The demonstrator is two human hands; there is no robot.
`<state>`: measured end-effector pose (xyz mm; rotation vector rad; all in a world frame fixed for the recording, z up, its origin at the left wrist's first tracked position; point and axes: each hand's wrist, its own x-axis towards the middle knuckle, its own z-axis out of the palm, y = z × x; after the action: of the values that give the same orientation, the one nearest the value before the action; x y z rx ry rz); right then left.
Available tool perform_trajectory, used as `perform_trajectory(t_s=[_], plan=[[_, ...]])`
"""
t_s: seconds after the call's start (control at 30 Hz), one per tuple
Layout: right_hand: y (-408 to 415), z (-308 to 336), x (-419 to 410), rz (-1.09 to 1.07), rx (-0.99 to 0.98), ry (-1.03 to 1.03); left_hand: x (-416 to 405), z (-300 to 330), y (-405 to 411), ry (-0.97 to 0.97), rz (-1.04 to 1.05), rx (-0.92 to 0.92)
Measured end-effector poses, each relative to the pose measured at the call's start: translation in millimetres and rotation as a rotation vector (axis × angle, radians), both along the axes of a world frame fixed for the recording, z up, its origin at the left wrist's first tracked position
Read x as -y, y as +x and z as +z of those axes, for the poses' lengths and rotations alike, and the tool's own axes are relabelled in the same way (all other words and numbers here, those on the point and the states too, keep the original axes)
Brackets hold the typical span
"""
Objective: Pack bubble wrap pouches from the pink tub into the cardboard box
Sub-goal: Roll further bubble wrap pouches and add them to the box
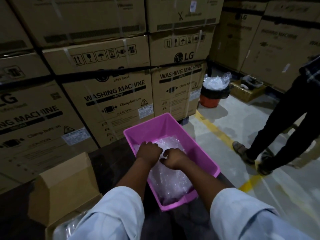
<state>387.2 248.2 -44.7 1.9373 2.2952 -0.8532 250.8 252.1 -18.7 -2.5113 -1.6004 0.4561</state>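
Reaching into a rectangular pink plastic tub [204,154], both hands work on a heap of clear bubble wrap pouches [170,181] that covers its floor. The left hand [149,152] and right hand [174,160] each have fingers curled into the top pouch, apparently clamped on it. To the left, an open brown cardboard box [69,193] shows a little clear plastic at its near corner, so packing seems under way with many pouches left. The tub and box sit on a dark desk [107,161]. Stacked washing machine cartons [110,94] stand behind; another person's legs [277,129] stand at right, well apart. Nothing blocks the path from tub to box.
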Motion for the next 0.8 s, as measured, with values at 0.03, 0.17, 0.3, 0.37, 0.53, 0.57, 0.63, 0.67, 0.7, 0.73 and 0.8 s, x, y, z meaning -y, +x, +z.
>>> perform_trajectory(t_s=[0.03, 0.17, 0.3, 0.37, 0.53, 0.57, 0.63, 0.67, 0.7, 0.73, 0.8], plan=[[0.6, -1.6, -0.4, -0.018, -0.023, -0.004, -0.6, 1.5, -0.2, 0.009, 0.001, 0.003], [5.5, -7.1, -0.8, -0.092, -0.08, -0.025, -3.6, 3.0, -1.8, 0.026, 0.002, 0.014], [7.0, -2.9, 2.7, -0.165, -0.29, -0.032, -8.3, 7.3, -1.9, 0.027, 0.005, 0.15], [7.5, 1.9, 4.8, -0.152, -0.338, -0.012, -11.2, 11.5, -3.4, 0.021, 0.027, 0.291], [15.0, 14.3, 0.2, -0.148, -0.254, 0.248, -24.4, 35.0, -11.7, -0.1, 0.021, 0.508], [18.3, 18.3, -1.5, -0.157, -0.262, 0.251, -26.3, 40.1, -14.8, -0.123, 0.004, 0.517], [25.8, 26.3, -4.9, -0.144, -0.251, 0.255, -31.1, 47.9, -21.5, -0.14, -0.021, 0.549], [30.2, 29.1, -5.9, -0.129, -0.227, 0.272, -32.9, 50.9, -25.1, -0.134, -0.03, 0.554], [34.2, 33.3, -5.5, -0.119, -0.201, 0.281, -33.6, 54.6, -28.2, -0.123, -0.032, 0.557], [38.2, 36.0, -5.4, -0.107, -0.18, 0.291, -34.0, 57.7, -30.5, -0.113, -0.025, 0.571], [44.3, 44.2, -3.2, -0.091, -0.164, 0.268, -34.1, 64.5, -35.2, -0.102, 0.01, 0.64]])
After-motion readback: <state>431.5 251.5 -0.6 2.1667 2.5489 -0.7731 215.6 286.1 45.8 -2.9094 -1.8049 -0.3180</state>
